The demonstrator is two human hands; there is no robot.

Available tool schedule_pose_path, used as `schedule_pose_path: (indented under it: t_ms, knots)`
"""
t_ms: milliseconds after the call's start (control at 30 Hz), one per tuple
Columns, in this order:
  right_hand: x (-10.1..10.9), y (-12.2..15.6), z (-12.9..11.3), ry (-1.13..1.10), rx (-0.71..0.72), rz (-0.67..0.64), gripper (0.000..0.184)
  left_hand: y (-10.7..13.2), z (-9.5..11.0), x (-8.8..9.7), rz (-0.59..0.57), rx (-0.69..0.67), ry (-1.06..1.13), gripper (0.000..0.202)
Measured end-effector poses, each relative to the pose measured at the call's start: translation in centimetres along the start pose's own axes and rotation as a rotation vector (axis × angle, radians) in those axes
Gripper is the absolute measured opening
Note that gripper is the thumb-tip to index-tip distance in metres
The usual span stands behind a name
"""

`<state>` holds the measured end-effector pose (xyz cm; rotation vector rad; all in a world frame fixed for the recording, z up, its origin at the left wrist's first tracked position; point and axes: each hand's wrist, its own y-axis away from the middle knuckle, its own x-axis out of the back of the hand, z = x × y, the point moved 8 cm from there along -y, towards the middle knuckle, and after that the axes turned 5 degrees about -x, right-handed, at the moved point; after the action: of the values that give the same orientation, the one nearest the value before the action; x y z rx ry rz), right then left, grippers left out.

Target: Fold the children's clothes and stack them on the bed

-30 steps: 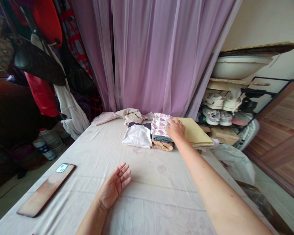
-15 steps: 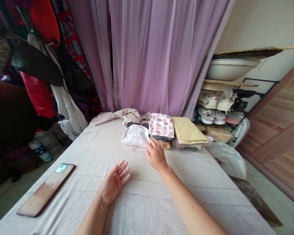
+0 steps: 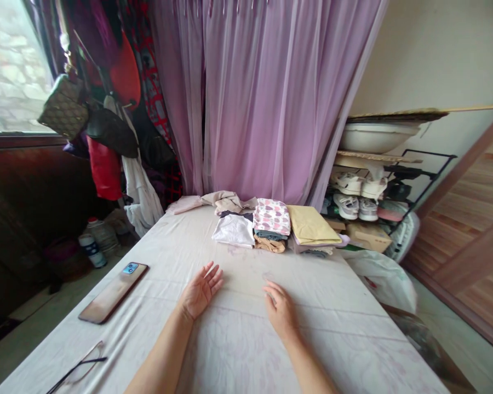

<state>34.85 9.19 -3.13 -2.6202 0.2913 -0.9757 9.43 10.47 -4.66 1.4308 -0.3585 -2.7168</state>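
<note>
My left hand (image 3: 200, 291) rests palm up over the pale sheet (image 3: 238, 339), its fingers stretched and holding nothing. To its right, my right hand (image 3: 281, 311) is back up with loosely bent fingers and nothing in it. Beyond both hands lie folded clothes: a white shirt with dark trim (image 3: 233, 230), a heart-patterned garment (image 3: 271, 216) on top of a stack with dark and tan pieces, and a yellow folded cloth (image 3: 314, 224) over another stack. Behind them is a crumpled beige cloth (image 3: 229, 201).
A phone (image 3: 114, 293) lies face down at left, with eyeglasses (image 3: 80, 368) nearer me. A purple curtain (image 3: 263, 109) hangs behind the clothes. Bags (image 3: 66, 106) hang at left. On the right, a rack holds shoes (image 3: 357, 207) and a white basin (image 3: 380, 137).
My right hand has drawn back toward me from the folded clothes. My left hand stays open. The head view has shifted, bringing the window and eyeglasses into sight.
</note>
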Motion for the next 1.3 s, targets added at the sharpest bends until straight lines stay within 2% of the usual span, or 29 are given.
schedule_pose_path:
  t_ms: [133, 267, 533, 833, 967, 1100, 1300]
  knots:
    - [0.6, -0.2, 0.4, -0.077, -0.064, 0.018, 0.032, 0.5, 0.3, 0.3, 0.082, -0.059, 0.013, 0.026]
    - [0.2, -0.5, 0.0, -0.034, -0.036, -0.044, 0.030, 1.6, 0.4, 0.4, 0.127, -0.107, 0.032, 0.020]
    - [0.6, -0.1, -1.5, 0.104, -0.035, -0.050, 0.034, 3.4, 0.0, 1.3, 0.102, -0.114, 0.047, 0.017]
    - [0.4, 0.0, -0.6, 0.093, -0.085, -0.078, 0.039, 3.1, -0.2, 2.1, 0.057, -0.087, 0.069, 0.023]
    - [0.3, -0.7, 1.1, -0.027, -0.217, -0.026, 0.040, 1.8, 0.4, 2.3, 0.107, -0.054, 0.039, 0.028]
    - [-1.1, -2.9, 0.3, -0.197, -0.260, -0.013, 0.044, -1.0, 3.4, 3.5, 0.270, -0.092, -0.106, 0.021]
    - [-6.2, -6.7, -3.4, -0.265, -0.235, -0.082, 0.045, -6.6, 11.5, 6.3, 0.414, -0.218, -0.347, 0.008]
